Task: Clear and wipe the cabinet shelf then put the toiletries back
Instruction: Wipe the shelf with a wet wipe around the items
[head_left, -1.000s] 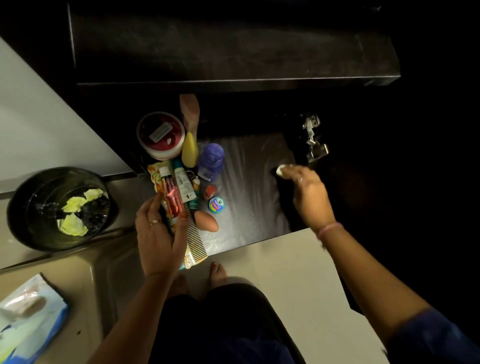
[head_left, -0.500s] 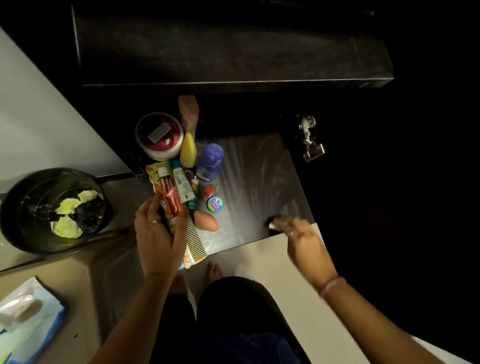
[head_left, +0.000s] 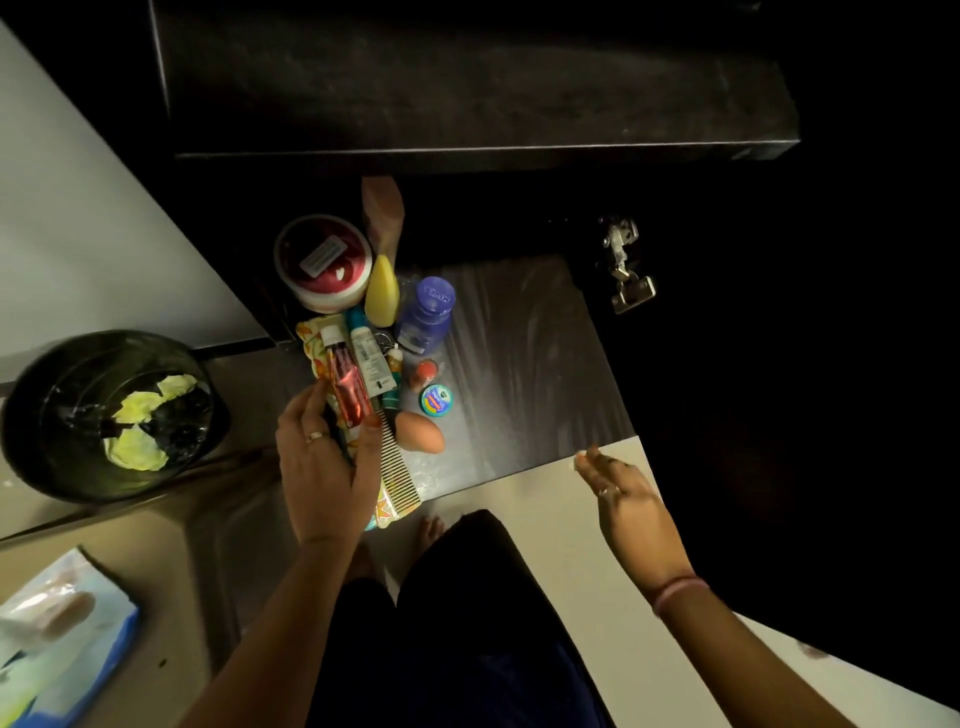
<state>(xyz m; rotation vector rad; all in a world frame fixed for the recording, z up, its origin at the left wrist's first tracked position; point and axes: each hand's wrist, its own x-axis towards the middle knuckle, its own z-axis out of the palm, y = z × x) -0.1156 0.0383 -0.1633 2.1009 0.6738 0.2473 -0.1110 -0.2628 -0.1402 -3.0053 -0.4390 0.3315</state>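
head view: your left hand (head_left: 324, 467) grasps the red tube (head_left: 347, 387) among toiletries crowding the shelf (head_left: 524, 364)'s left side; your right hand (head_left: 621, 499) is released, a white scrap at its fingertips. lifting carelessly could topple the neighbouring comb (head_left: 397, 465) off the edge.

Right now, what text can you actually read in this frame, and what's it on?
No text reads with certainty.
Blue bottle: embossed cap lettering, too blurred.
Small blue-green tin: lid logo, too small.
Red-lidded jar: white lid sticker, unreadable.
White tube: printed lines, too small.
Red tube, in the left hand's grip: print blurred.
Wipes pack: nothing legible.
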